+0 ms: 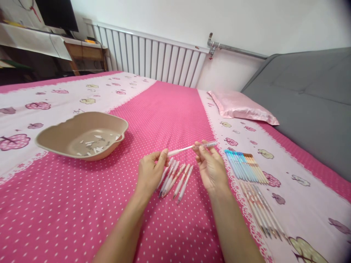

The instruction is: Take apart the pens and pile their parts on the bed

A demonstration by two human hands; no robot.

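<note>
My left hand (152,170) pinches a pale pink pen part (173,152) between thumb and fingers. A thin white rod (186,148) runs from it towards my right hand (211,164). That hand's fingers are closed on a translucent pen barrel (210,144), which points to the upper right. Whether the rod enters the barrel is hidden by the fingertips. Below and between my hands, several pale pink pens (175,179) lie side by side on the polka-dot bedspread (175,109).
To the left sits a beige basin (68,133) with small white and grey pieces in it. On the right lie a row of blue and peach pens (245,168) and several pale pens (264,212). Farther back are a pink pillow (241,107) and a grey headboard (304,87).
</note>
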